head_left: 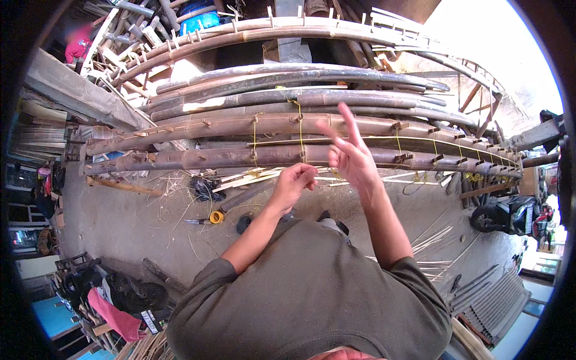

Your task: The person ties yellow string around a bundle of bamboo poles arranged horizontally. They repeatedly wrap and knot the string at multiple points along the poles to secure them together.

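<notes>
Two long bamboo poles lie across in front of me, a farther pole (240, 124) and a nearer pole (231, 156), both set with short wooden pegs. Yellow cord (302, 135) runs between them in several places. On the near side of the nearer pole is my left hand (293, 187), its fingers curled together; whatever they pinch is too small to make out. My right hand (354, 157) is raised over the poles, index finger pointing up and the other fingers apart, partly blurred. I see nothing in it.
More bamboo poles (252, 97) lie beyond. On the floor are a yellow ring-shaped item (216, 217), a black plastic bag (207, 188) and thin bamboo strips (435, 243). Motorcycles stand at right (510, 217) and lower left (135, 294). A person in red (78, 47) is at far left.
</notes>
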The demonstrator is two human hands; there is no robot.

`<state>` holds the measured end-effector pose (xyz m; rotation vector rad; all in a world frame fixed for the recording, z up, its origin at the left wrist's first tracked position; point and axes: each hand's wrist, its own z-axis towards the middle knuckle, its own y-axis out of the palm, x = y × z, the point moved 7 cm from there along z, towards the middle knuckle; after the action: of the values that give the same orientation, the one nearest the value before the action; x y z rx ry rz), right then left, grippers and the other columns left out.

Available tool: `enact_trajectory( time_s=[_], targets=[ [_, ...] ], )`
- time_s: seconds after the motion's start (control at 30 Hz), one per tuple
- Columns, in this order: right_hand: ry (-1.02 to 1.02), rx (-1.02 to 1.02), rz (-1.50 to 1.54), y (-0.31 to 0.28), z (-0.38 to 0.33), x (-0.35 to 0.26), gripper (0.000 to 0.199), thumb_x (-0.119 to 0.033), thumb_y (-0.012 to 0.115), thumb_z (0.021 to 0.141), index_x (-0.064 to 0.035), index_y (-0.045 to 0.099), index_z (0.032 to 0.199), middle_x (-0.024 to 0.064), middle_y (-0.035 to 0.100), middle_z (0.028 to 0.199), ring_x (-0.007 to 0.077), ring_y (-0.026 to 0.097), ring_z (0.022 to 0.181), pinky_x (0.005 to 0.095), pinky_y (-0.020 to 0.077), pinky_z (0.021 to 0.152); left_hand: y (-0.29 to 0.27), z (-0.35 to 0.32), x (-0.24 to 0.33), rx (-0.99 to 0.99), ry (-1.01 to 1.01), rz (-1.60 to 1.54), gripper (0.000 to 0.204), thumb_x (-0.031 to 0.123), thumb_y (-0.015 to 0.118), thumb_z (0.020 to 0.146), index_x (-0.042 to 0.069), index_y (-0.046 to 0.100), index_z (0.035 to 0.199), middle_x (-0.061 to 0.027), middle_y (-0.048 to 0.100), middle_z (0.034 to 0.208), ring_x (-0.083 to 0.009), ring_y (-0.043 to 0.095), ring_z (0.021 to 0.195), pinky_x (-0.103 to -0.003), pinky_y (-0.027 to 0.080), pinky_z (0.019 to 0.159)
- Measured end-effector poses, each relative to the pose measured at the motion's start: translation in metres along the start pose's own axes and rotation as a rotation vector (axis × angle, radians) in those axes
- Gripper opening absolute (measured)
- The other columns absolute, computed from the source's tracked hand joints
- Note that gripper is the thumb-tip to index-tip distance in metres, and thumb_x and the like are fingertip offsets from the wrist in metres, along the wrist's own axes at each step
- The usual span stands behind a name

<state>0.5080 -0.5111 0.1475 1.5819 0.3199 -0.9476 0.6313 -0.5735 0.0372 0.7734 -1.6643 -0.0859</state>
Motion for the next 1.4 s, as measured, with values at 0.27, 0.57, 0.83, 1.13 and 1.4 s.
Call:
enact_trajectory(
  time_s=[0.27, 0.57, 0.83, 1.13, 1.4],
  targets=[
    [-0.08, -0.238, -1.924, -0.089, 0.161, 0.048, 0.04, -0.014, 0.051, 0.093, -0.0186, 0.052, 0.133, 0.0255, 0.06, 0.117, 0.0461, 0.048, 0.122, 0.0476, 0.0327, 0.112, -0.072, -0.026, 0.028, 0.153, 0.094, 0.116, 0.022, 0.02, 0.055, 0.099, 0.0, 0.064, 0.101, -0.0013, 0.061, 0.08, -0.0081, 0.056, 0.073, -0.024, 0.047, 0.072],
    [-0.01, -0.239, -2.0, -0.141, 0.168, 0.054, 0.018, -0.017, 0.056, 0.089, -0.0038, 0.066, 0.082, 0.0168, 0.065, 0.081, 0.0379, 0.061, 0.089, 0.0461, 0.0479, 0.083, -0.115, -0.046, 0.027, 0.335, 0.108, 0.092, 0.023, 0.021, 0.054, 0.099, 0.0, 0.064, 0.101, -0.0011, 0.06, 0.08, -0.008, 0.055, 0.073, -0.024, 0.047, 0.07],
    [0.27, -0.288, -1.624, -0.029, 0.021, -0.027, 0.025, -0.027, 0.055, 0.094, -0.0036, 0.063, 0.098, 0.017, 0.065, 0.08, 0.0285, 0.068, 0.073, 0.0406, 0.0551, 0.067, -0.079, -0.008, -0.003, 0.169, -0.055, 0.093, 0.025, 0.02, 0.051, 0.1, 0.0, 0.062, 0.111, -0.0064, 0.065, 0.088, -0.0136, 0.064, 0.081, -0.026, 0.053, 0.075],
    [0.756, -0.247, -0.88, -0.103, -0.145, 0.07, 0.035, -0.033, 0.041, 0.104, -0.0025, 0.055, 0.095, 0.0016, 0.055, 0.073, 0.0124, 0.056, 0.068, 0.0301, 0.0497, 0.068, 0.096, -0.002, 0.017, -0.671, -0.379, -0.161, 0.038, 0.029, 0.047, 0.101, -0.003, 0.058, 0.119, -0.0112, 0.068, 0.082, -0.0171, 0.069, 0.073, -0.026, 0.056, 0.068],
    [0.673, -0.329, -0.632, -0.037, -0.14, 0.007, 0.031, -0.032, 0.042, 0.103, -0.0055, 0.057, 0.097, 0.0026, 0.058, 0.079, 0.0091, 0.054, 0.069, 0.0273, 0.0491, 0.063, 0.072, 0.005, 0.012, -0.465, 0.174, 0.541, 0.058, 0.046, 0.039, 0.101, 0.006, 0.035, 0.144, -0.0268, 0.056, 0.125, -0.0294, 0.068, 0.09, -0.035, 0.054, 0.082]
  ],
)
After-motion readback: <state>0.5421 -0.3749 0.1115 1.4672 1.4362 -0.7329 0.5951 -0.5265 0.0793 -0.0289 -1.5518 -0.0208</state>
